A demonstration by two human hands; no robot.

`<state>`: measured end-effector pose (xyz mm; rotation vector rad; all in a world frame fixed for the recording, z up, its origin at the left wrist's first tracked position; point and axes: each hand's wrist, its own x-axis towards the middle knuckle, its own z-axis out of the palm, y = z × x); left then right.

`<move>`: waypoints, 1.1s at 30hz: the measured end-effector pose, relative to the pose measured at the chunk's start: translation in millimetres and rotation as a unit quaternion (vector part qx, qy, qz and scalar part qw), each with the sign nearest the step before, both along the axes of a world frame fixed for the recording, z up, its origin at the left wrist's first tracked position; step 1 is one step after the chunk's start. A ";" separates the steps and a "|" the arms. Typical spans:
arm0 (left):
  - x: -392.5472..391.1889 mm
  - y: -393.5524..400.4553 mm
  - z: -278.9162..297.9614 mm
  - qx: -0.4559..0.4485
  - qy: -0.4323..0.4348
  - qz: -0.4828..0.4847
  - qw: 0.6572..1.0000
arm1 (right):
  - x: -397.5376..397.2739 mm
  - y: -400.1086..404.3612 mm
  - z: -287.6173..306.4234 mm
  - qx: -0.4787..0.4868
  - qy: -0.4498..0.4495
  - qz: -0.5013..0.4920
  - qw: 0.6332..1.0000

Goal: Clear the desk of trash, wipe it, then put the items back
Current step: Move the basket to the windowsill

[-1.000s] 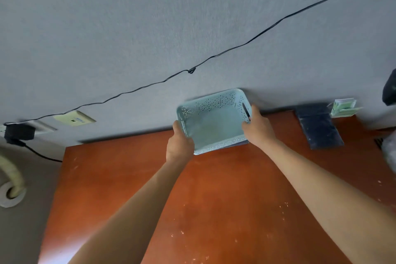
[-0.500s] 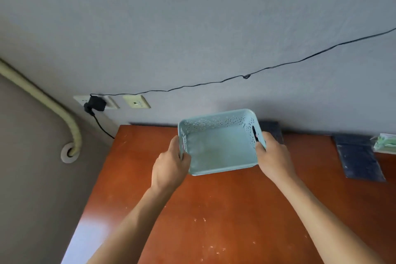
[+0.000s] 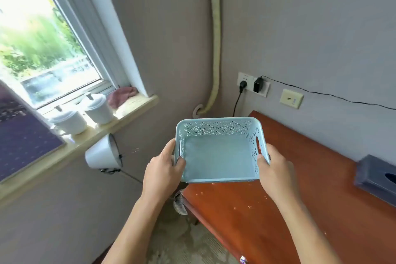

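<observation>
While gripped at both short ends by two hands (image 3: 218, 169): basket (image 3: 218, 154), mouth upward; long axis left-right.

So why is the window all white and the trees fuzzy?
In the head view, daylight overexposes the window, washing out its top corner; the greenery outside is smeared by blur. The wide lens bends the window frame. The basket between the left hand and right hand stays fairly sharp.
</observation>
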<state>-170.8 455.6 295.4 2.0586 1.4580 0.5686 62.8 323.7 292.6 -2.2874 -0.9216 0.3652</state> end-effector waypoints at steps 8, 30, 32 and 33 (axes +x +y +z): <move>-229.0 19.7 29.7 -0.023 0.014 0.159 0.987 | -196.6 92.0 27.8 0.006 0.009 0.169 0.986; -550.7 -128.1 60.4 -0.059 0.044 0.612 0.788 | -572.9 163.5 63.9 -0.049 0.047 0.614 0.787; -562.9 -132.2 66.1 -0.064 0.034 0.636 0.768 | -595.9 170.3 66.4 -0.056 0.055 0.639 0.765; -568.3 -133.2 69.3 -0.062 0.021 0.646 0.760 | -606.2 174.3 67.1 -0.059 0.058 0.648 0.757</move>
